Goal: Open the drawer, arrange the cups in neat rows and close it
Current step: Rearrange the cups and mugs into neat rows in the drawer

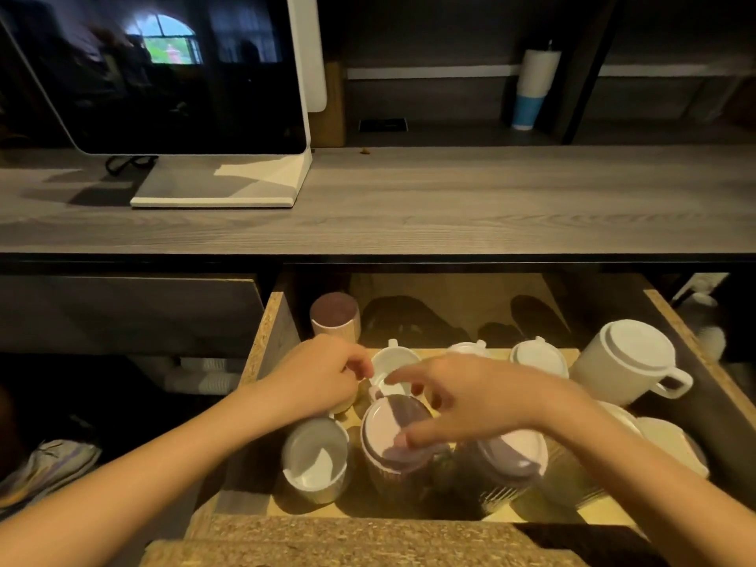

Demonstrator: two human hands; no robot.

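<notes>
The wooden drawer point(270, 337) stands pulled open below the counter, holding several white cups and lidded cups. My left hand point(323, 374) is closed around something small at the drawer's left side, next to a white cup point(394, 360). My right hand point(474, 396) hovers with fingers spread over a ribbed cup with a white lid point(388, 431). An open white cup point(315, 458) sits front left. A large lidded mug with a handle point(630, 362) leans at the right. A pink cylinder cup point(334, 315) stands at the back left.
A grey wooden counter point(450, 206) runs above the drawer, with a white-framed monitor point(172, 75) on its left. A white and blue tumbler point(532, 88) stands on the back shelf. A shoe point(49, 472) lies on the floor at lower left.
</notes>
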